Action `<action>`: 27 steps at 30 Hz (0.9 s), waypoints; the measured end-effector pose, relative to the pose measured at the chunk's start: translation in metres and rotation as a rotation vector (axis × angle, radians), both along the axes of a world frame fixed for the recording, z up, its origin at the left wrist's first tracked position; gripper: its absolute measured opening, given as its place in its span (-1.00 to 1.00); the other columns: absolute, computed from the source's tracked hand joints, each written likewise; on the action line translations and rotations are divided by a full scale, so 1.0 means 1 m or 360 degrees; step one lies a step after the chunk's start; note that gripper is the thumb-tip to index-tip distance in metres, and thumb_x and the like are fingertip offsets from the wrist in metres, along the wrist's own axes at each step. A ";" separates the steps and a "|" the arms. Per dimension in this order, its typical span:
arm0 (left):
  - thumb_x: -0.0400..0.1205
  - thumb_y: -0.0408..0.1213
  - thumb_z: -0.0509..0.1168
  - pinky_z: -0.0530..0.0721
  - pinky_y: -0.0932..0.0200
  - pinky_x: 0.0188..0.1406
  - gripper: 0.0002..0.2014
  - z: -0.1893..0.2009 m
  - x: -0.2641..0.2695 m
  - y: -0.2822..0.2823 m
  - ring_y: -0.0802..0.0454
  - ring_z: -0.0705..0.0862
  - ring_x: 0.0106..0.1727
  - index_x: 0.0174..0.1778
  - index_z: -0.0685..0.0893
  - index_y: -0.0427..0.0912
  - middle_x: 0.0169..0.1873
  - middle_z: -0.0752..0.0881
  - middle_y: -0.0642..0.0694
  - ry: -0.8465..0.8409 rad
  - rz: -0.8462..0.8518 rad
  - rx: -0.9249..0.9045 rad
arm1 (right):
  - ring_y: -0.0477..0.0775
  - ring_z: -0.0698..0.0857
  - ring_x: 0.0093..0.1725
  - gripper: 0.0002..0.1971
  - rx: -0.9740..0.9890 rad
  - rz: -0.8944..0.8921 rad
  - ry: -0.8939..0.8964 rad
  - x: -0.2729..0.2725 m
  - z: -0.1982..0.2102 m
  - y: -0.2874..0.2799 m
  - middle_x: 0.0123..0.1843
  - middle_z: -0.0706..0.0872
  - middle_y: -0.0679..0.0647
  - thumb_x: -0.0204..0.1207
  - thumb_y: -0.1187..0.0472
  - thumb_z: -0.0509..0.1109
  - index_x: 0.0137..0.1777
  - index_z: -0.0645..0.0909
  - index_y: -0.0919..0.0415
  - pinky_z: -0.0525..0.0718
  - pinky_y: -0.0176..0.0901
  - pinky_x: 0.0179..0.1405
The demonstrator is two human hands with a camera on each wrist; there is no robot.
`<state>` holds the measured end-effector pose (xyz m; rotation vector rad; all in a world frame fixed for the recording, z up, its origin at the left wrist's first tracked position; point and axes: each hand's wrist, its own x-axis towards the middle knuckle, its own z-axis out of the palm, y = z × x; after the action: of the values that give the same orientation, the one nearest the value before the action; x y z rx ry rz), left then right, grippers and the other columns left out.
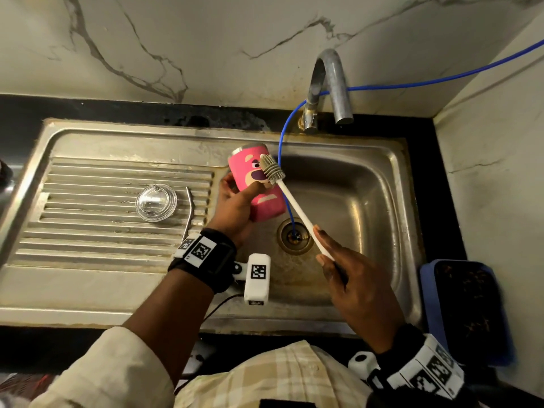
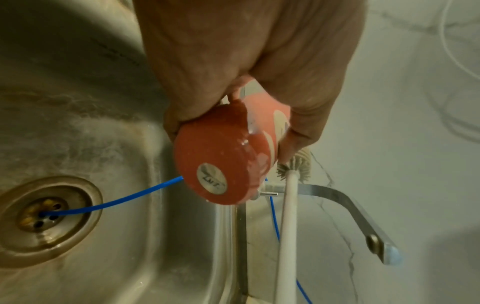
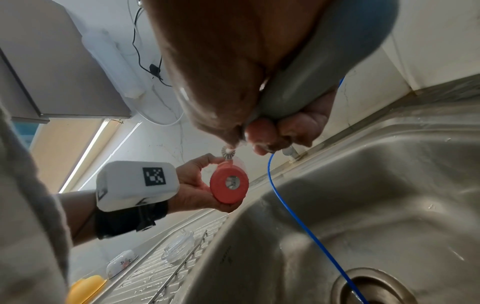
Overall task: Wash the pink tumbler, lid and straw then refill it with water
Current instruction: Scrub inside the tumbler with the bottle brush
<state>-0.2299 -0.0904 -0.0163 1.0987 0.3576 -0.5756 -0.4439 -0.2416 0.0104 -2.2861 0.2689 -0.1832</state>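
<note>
My left hand (image 1: 235,201) grips the pink tumbler (image 1: 250,169) around its lower body and holds it tilted over the sink's left rim, its base (image 2: 213,162) toward me. My right hand (image 1: 347,275) grips the grey handle (image 3: 306,82) of a bottle brush. Its white shaft (image 1: 297,210) runs up to the grey bristle head (image 1: 272,169), which lies against the tumbler's printed side. The clear lid (image 1: 156,201) and the bent metal straw (image 1: 190,213) lie on the ribbed drainboard (image 1: 88,231).
A blue tube (image 1: 282,148) runs from the wall past the tap (image 1: 329,86) down into the drain (image 1: 295,235) of the steel basin (image 1: 368,201). A blue tray (image 1: 468,307) sits at the right. A small bowl (image 3: 120,264) and a yellow object (image 3: 85,288) stand beyond the drainboard.
</note>
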 end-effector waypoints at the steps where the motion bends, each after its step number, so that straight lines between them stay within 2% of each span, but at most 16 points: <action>1: 0.36 -0.46 0.64 0.85 -0.41 -0.03 -0.13 -0.001 -0.001 0.000 -0.41 0.76 0.33 0.60 0.42 -0.18 0.39 0.70 -0.36 0.0004 -0.0007 -0.0002 | -0.08 0.80 -0.07 -0.48 -0.0005 -0.0004 -0.0012 0.001 0.001 0.002 0.02 0.83 -0.06 0.81 -0.09 0.25 0.76 0.39 -0.22 0.81 -0.03 -0.08; 2: 0.33 -0.45 0.65 0.85 -0.38 -0.05 -0.10 -0.002 -0.003 0.000 -0.42 0.75 0.34 0.61 0.43 -0.19 0.40 0.70 -0.38 -0.0001 -0.0029 -0.0006 | -0.09 0.79 -0.10 -0.48 -0.0041 -0.0024 -0.0041 0.004 0.001 0.003 0.00 0.83 -0.06 0.80 -0.03 0.28 0.75 0.43 -0.17 0.78 -0.16 -0.07; 4: 0.21 -0.33 0.68 0.84 -0.34 -0.04 0.01 -0.001 -0.009 -0.004 -0.43 0.74 0.36 0.63 0.44 -0.21 0.42 0.69 -0.42 0.0003 -0.0068 -0.0019 | -0.11 0.75 -0.15 -0.50 -0.0157 -0.0064 -0.0098 0.014 0.002 0.003 -0.05 0.82 -0.05 0.79 0.10 0.35 0.72 0.50 -0.09 0.59 -0.43 -0.08; 6: 0.17 -0.26 0.68 0.84 -0.32 -0.04 0.04 0.002 -0.011 -0.005 -0.42 0.74 0.37 0.63 0.44 -0.21 0.43 0.69 -0.41 0.0001 -0.0073 -0.0012 | -0.16 0.71 -0.17 -0.50 -0.0200 -0.0082 -0.0099 0.022 0.004 0.002 -0.04 0.82 -0.04 0.79 0.13 0.36 0.72 0.49 -0.09 0.53 -0.45 -0.08; 9: 0.21 -0.28 0.67 0.84 -0.36 0.02 -0.01 0.006 -0.004 -0.003 -0.40 0.75 0.35 0.62 0.46 -0.22 0.40 0.71 -0.39 -0.0075 -0.0069 -0.0013 | -0.42 0.54 -0.22 -0.49 -0.0170 -0.0073 -0.0091 0.019 0.005 0.000 -0.11 0.71 -0.16 0.79 0.08 0.32 0.74 0.47 -0.09 0.44 -0.59 -0.08; 11: 0.31 -0.32 0.63 0.81 -0.45 0.13 -0.11 0.006 0.001 0.002 -0.42 0.76 0.33 0.61 0.47 -0.23 0.40 0.71 -0.40 -0.0047 -0.0031 -0.0034 | -0.40 0.57 -0.21 -0.48 -0.0159 -0.0024 -0.0072 0.011 0.004 -0.001 -0.12 0.62 -0.26 0.80 0.04 0.30 0.75 0.43 -0.13 0.50 -0.55 -0.10; 13: 0.40 -0.34 0.54 0.82 -0.44 0.14 -0.22 0.005 0.004 0.005 -0.38 0.79 0.26 0.60 0.49 -0.24 0.40 0.70 -0.42 -0.0033 -0.0018 -0.0062 | -0.22 0.69 -0.17 -0.47 -0.0121 -0.0001 -0.0039 0.007 0.004 0.001 -0.08 0.74 -0.17 0.81 0.04 0.31 0.76 0.40 -0.19 0.71 -0.24 -0.15; 14: 0.42 -0.35 0.52 0.84 -0.40 0.10 -0.24 0.005 0.003 0.005 -0.34 0.80 0.22 0.60 0.49 -0.25 0.38 0.72 -0.41 -0.0054 -0.0040 -0.0068 | -0.18 0.70 -0.17 -0.47 -0.0117 -0.0014 -0.0046 0.007 0.004 0.002 -0.06 0.78 -0.11 0.81 0.06 0.34 0.76 0.41 -0.18 0.74 -0.19 -0.15; 15: 0.43 -0.36 0.51 0.85 -0.36 0.07 -0.26 0.004 0.001 0.004 -0.31 0.80 0.20 0.59 0.50 -0.26 0.35 0.73 -0.40 -0.0081 -0.0075 -0.0073 | -0.22 0.67 -0.19 -0.47 -0.0140 -0.0047 -0.0065 0.009 0.004 0.003 -0.06 0.81 -0.07 0.79 0.08 0.36 0.75 0.44 -0.15 0.70 -0.28 -0.15; 17: 0.44 -0.38 0.48 0.86 -0.32 0.07 -0.30 0.003 -0.005 0.000 -0.28 0.78 0.20 0.57 0.52 -0.25 0.26 0.76 -0.34 -0.0101 -0.0127 -0.0094 | -0.29 0.57 -0.21 -0.49 -0.0228 -0.0120 -0.0095 0.016 0.004 0.007 -0.09 0.81 -0.06 0.77 0.10 0.37 0.72 0.50 -0.11 0.49 -0.52 -0.14; 19: 0.44 -0.36 0.46 0.87 -0.29 0.05 -0.30 0.005 -0.008 -0.002 -0.25 0.80 0.17 0.57 0.52 -0.25 0.21 0.77 -0.29 -0.0075 -0.0132 -0.0122 | -0.25 0.61 -0.22 -0.50 -0.0251 -0.0134 -0.0116 0.020 0.005 0.009 -0.11 0.79 -0.10 0.78 0.13 0.38 0.71 0.52 -0.07 0.43 -0.58 -0.13; 21: 0.42 -0.33 0.50 0.89 -0.24 -0.08 -0.31 0.007 -0.005 0.001 -0.20 0.84 0.10 0.54 0.54 -0.23 0.17 0.80 -0.27 -0.0048 -0.0091 -0.0135 | -0.32 0.59 -0.27 -0.50 -0.0197 -0.0108 -0.0106 0.016 0.005 0.009 -0.16 0.64 -0.26 0.79 0.10 0.35 0.72 0.49 -0.08 0.44 -0.61 -0.14; 22: 0.40 -0.30 0.53 0.88 -0.21 -0.13 -0.27 0.007 -0.002 0.003 -0.20 0.85 0.07 0.54 0.53 -0.22 0.18 0.79 -0.28 -0.0043 -0.0060 -0.0142 | -0.34 0.56 -0.29 -0.49 -0.0163 -0.0082 -0.0086 0.012 0.003 0.008 -0.18 0.56 -0.30 0.79 0.06 0.33 0.73 0.47 -0.11 0.48 -0.56 -0.15; 23: 0.40 -0.29 0.55 0.87 -0.20 -0.15 -0.23 0.007 -0.001 0.005 -0.19 0.86 0.06 0.58 0.50 -0.22 0.22 0.78 -0.30 -0.0036 -0.0033 -0.0140 | -0.31 0.55 -0.30 -0.48 -0.0128 -0.0054 -0.0062 0.008 0.001 0.007 -0.19 0.53 -0.31 0.79 0.03 0.31 0.75 0.44 -0.15 0.57 -0.42 -0.19; 25: 0.44 -0.30 0.52 0.86 -0.20 -0.13 -0.20 0.005 -0.001 0.007 -0.18 0.86 0.08 0.64 0.43 -0.20 0.28 0.75 -0.31 -0.0057 -0.0030 -0.0116 | -0.24 0.59 -0.27 -0.47 -0.0046 -0.0024 -0.0027 0.004 -0.001 0.003 -0.16 0.61 -0.27 0.81 0.00 0.29 0.76 0.39 -0.22 0.72 -0.10 -0.23; 27: 0.47 -0.33 0.48 0.87 -0.21 -0.07 -0.23 0.001 -0.006 0.003 -0.19 0.83 0.14 0.64 0.42 -0.18 0.30 0.74 -0.29 -0.0086 -0.0108 -0.0100 | -0.20 0.63 -0.24 -0.48 -0.0025 -0.0040 -0.0023 0.007 -0.001 0.001 -0.10 0.72 -0.17 0.83 0.01 0.29 0.77 0.37 -0.23 0.76 0.01 -0.22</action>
<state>-0.2363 -0.0870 -0.0148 1.0669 0.2542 -0.6119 -0.4367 -0.2410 0.0091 -2.2970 0.2896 -0.2156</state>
